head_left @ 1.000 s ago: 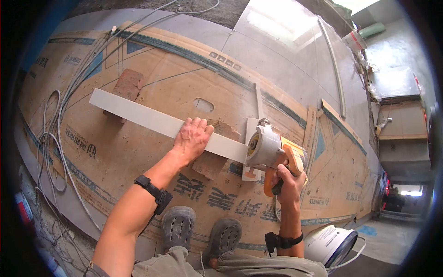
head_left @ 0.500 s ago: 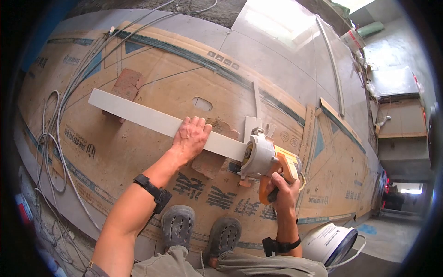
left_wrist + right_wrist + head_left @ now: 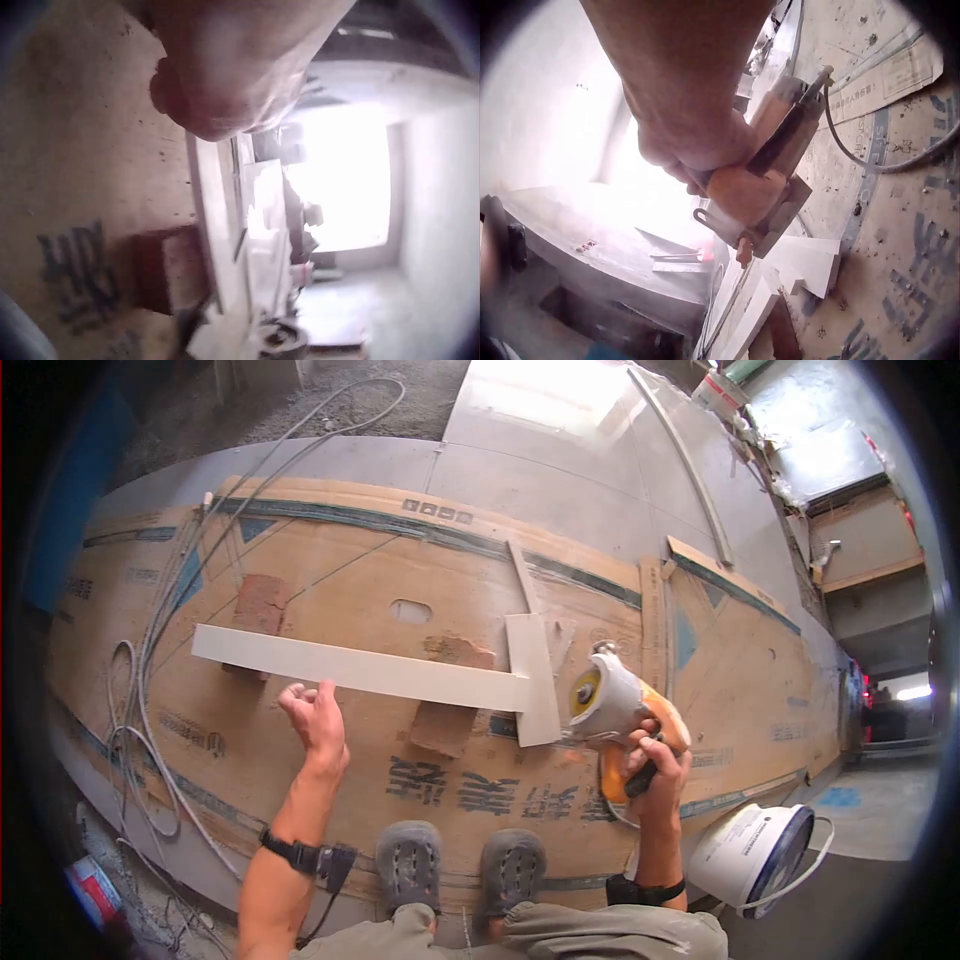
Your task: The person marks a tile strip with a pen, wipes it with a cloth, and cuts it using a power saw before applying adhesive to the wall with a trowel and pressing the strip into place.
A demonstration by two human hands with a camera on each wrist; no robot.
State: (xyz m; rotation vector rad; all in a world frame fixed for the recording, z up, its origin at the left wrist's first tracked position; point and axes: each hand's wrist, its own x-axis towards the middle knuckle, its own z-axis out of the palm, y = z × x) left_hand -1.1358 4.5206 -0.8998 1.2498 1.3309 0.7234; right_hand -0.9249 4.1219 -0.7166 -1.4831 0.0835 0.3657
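A long white tile strip (image 3: 400, 672) lies across two red bricks, a left brick (image 3: 262, 605) and a right brick (image 3: 443, 730). Its right end overlaps a shorter white tile piece (image 3: 537, 722). My left hand (image 3: 318, 728) is at the strip's near edge, fingers loosely bent and a fingertip right at that edge. In the left wrist view the hand (image 3: 232, 67) hides part of the strip. My right hand (image 3: 657, 770) grips the handle of a yellow and grey circular saw (image 3: 612, 698). The saw is right of the strip, apart from it, its disc side facing left.
Printed cardboard (image 3: 330, 750) covers the floor beneath the bricks. Grey cables (image 3: 150, 760) run along the left side. A white bucket (image 3: 745, 850) stands by the right knee. Two grey clogs (image 3: 410, 860) are close to the cardboard's near edge. A thin strip (image 3: 690, 470) lies on the floor tiles beyond.
My left hand has let go of the strip and moved left and nearer to me. My right hand has drawn the saw away to the right, uncovering the short piece. The head view has shifted.
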